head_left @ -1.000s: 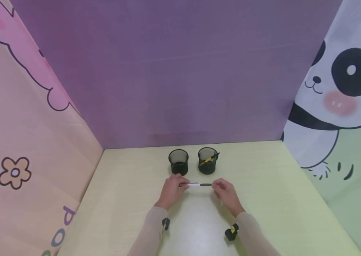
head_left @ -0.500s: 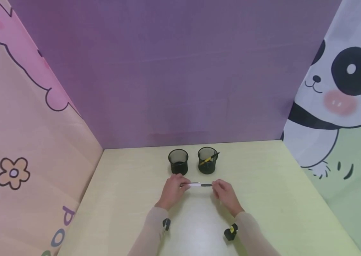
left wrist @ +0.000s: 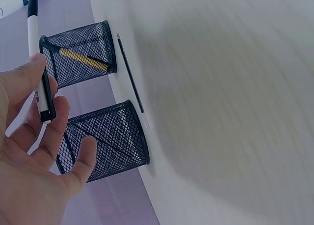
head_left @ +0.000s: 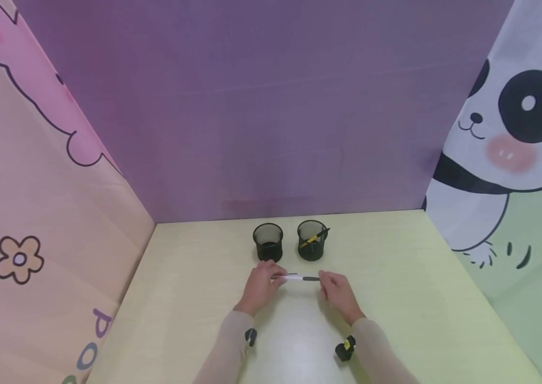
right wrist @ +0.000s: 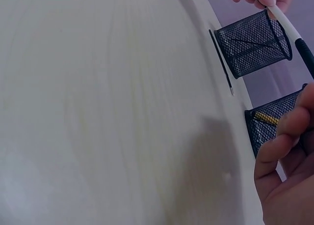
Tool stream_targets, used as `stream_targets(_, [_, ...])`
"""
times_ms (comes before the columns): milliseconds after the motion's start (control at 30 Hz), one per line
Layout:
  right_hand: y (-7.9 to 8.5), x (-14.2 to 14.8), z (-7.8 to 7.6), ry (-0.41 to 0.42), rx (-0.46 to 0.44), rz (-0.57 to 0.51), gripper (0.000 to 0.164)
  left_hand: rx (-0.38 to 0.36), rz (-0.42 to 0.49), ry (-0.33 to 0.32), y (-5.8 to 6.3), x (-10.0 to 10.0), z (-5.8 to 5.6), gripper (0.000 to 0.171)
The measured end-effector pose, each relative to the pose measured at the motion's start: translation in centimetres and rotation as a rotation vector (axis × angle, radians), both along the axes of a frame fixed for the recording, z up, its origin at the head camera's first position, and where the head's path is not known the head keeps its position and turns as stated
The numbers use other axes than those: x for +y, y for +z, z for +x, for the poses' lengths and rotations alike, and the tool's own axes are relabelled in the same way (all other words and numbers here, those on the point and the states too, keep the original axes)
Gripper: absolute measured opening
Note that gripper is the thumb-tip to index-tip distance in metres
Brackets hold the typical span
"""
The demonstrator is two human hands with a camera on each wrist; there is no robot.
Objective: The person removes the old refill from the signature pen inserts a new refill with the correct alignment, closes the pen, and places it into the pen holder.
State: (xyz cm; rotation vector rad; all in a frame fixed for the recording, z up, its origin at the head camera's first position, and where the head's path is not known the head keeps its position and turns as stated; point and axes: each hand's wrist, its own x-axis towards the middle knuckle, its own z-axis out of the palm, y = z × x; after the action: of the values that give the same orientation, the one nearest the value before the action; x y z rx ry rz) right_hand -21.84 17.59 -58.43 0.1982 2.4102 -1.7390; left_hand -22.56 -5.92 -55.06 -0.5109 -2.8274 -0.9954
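A pen point(head_left: 294, 278) with a white barrel, black grip and black clip is stretched level between my two hands, above the table. My left hand point(head_left: 260, 288) pinches the clip end between thumb and fingers; in the left wrist view its little finger stands away from the pen. At the other end, my right hand point(head_left: 340, 293) grips the black section with curled fingers, which hide the tip. A thin dark pen refill point(left wrist: 130, 72) lies on the table beyond the pen, along the front of two black mesh cups, and also shows in the right wrist view.
The left mesh cup point(head_left: 268, 252) stands just beyond my left hand. Beside it, the right mesh cup point(head_left: 310, 253) holds a slanting yellow-and-black pen point(head_left: 313, 239). A purple wall point(head_left: 271, 133) rises behind the table, with printed panels on both sides.
The right fingers have turned slightly at the black end of the pen. Both hands and the pen have otherwise barely shifted, and the cups stay in place.
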Motion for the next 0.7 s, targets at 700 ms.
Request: stream_targets(700, [-0.5, 0.29, -0.09, 0.001, 0.051, -0.138, 0.023, 0.017, 0.016, 0.026, -0.32, -0.28, 0.02, 0.009])
